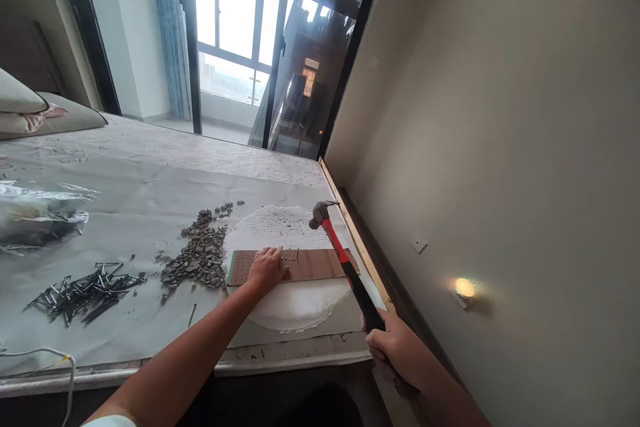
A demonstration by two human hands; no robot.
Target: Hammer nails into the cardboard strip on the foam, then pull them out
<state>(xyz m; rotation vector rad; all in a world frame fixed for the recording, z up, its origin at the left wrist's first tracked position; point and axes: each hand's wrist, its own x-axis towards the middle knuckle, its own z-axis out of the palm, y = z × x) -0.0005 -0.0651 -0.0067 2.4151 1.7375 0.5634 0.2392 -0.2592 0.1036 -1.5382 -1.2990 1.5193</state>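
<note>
My right hand is wrapped round the black lower handle of a claw hammer, which has a red upper shaft and a grey metal head. The head is raised beyond a narrow brown board. On that board my left hand lies palm down, fingers extended and resting on its surface. Rows of small holes cover the board's left part. A thin nail stands upright in it, just right of my left fingers. Beneath the board is a round white foam-like slab with a rough, broken edge.
Grey rubble lies left of the slab. Further left are a heap of dark nails and a clear plastic bag. One loose nail lies near the front edge. A wooden strip and a wall border the right side.
</note>
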